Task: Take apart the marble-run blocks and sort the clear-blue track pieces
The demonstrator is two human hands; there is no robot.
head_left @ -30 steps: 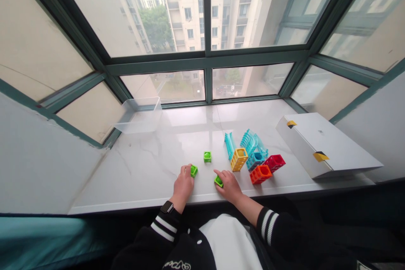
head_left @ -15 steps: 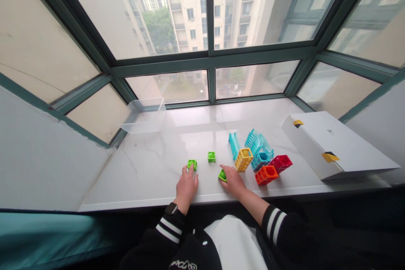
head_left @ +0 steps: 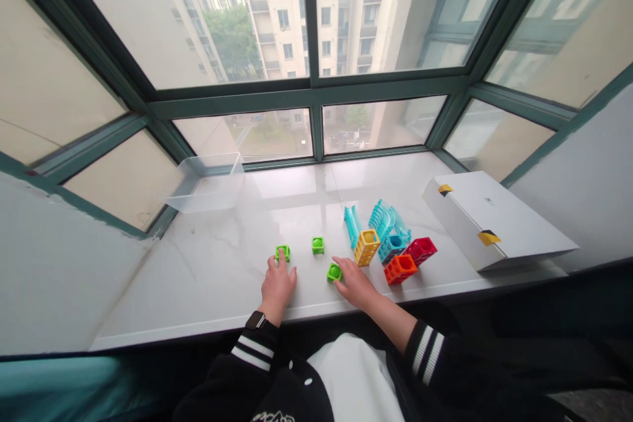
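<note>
Cube (head_left: 283,252) left of yellow tower (head_left: 366,247) touches spread left hand (head_left: 277,285), perhaps for steadying; right hand (head_left: 358,286), nearer this tower, fingers apart, seems to guard second cube (head_left: 334,271).

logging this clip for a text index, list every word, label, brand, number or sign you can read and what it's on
No text reads clearly, so there is nothing to quote.
White box: one small dark mark on top, too small to read.
Black jacket: white lettering on the front, cut off by the picture's lower edge, unreadable.
Wristwatch: dark face, no digits visible.
</note>
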